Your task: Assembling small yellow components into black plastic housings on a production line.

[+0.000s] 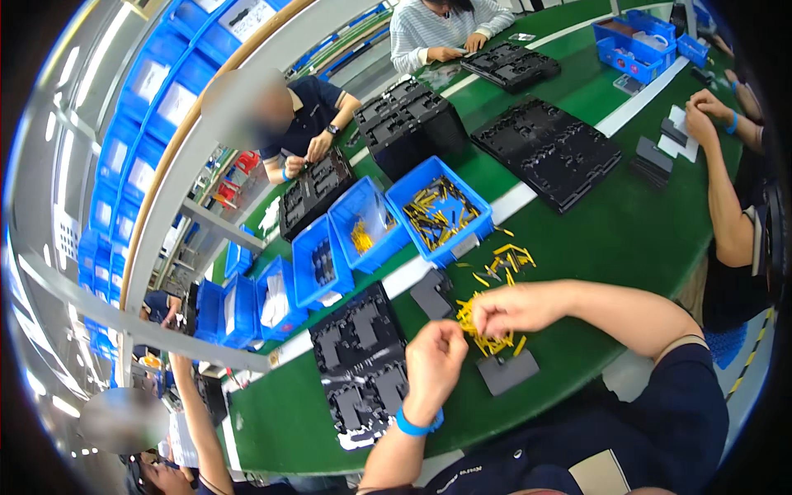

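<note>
My left hand [436, 361], with a blue band at its wrist, is closed in a pinch just right of a black moulded tray [363, 318]. Whatever its fingers hold is too small to make out. Close beside it, my right hand [518, 311] bends its fingers closed over a loose pile of yellow and black strips [492, 342], and its fingertips hide anything in them. A dark flat plate [509, 373] lies below the pile, nearest to me. Another dark flat piece [432, 294] rests between the tray and the pile.
Blue bins stand in a row beyond: one of yellow and black strips [448, 235], one with yellow pieces [360, 237], one with dark parts [323, 262]. Black trays [544, 148] and a tray stack [417, 140] stand farther off. Co-workers sit around the green table [577, 239].
</note>
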Available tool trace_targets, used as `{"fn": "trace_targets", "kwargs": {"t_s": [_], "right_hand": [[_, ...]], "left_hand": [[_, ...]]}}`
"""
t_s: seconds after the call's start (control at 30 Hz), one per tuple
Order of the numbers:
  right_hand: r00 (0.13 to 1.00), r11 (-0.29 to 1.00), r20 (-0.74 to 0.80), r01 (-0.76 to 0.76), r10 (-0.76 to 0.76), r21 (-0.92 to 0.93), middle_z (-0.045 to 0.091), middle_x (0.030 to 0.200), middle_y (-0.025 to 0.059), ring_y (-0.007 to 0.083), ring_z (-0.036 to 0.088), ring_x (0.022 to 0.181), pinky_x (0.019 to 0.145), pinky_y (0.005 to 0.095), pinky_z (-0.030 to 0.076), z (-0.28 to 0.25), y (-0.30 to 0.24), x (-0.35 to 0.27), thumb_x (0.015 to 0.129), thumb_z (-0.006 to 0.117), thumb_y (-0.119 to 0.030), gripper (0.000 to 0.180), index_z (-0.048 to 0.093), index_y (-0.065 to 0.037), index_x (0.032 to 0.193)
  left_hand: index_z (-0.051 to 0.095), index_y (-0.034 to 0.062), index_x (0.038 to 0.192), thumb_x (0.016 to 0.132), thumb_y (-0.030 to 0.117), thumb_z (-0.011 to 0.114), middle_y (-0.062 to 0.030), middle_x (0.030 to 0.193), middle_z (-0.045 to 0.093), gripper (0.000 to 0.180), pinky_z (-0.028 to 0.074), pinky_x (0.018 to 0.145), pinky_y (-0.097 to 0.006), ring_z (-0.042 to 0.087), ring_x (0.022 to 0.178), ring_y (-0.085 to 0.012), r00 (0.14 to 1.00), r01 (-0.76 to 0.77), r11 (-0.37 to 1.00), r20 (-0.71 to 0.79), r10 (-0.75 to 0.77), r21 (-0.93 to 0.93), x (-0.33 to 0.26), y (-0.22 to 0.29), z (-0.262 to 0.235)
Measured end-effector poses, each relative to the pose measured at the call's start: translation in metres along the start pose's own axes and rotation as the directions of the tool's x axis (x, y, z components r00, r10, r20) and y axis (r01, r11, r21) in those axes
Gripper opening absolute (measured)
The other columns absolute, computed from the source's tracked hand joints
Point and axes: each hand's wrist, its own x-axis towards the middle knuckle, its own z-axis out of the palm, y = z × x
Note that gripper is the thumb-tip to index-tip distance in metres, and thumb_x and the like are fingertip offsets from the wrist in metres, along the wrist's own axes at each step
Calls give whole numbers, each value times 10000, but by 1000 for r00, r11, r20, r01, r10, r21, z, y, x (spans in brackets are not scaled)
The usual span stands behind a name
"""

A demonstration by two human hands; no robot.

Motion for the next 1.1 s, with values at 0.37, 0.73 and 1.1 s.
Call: {"fn": "trace_targets", "kwargs": {"t_s": [0.37, 0.73, 1.1], "right_hand": [[951, 719, -230, -308, 208, -623, 652, 763, 100, 214, 629, 696, 643, 329, 491, -48, -23, -18, 760, 659, -80, 86, 627, -19, 811], [930, 656, -341, -342, 135, -673, 597, 861, 146, 300, 593, 844, 735, 386, 461, -54, -18, -23, 790, 606, -79, 106, 559, 2, 838], [959, 847, -285, -137, -18, -514, 572, 814, 107, 240, 583, 741, 663, 336, 464, -22, -21, -8, 794, 633, -64, 113, 550, -1, 835]], "left_hand": [[683, 43, 864, 821, 142, 615, -114, 773, 620, 128, 485, 629, -366, 613, 711, -298, 948, -296, 922, 196, 251, 251, -6, 4, 11], [585, 94, 1110, 580, 420, 799, -79, 974, 501, 658, 516, 670, -365, 567, 921, -264, 835, -452, 803, 501, 228, 388, -29, 24, -8], [499, 53, 1011, 586, 312, 827, -115, 946, 542, 596, 507, 697, -385, 579, 910, -305, 897, -356, 829, 407, 174, 430, -28, 25, -7]]}}
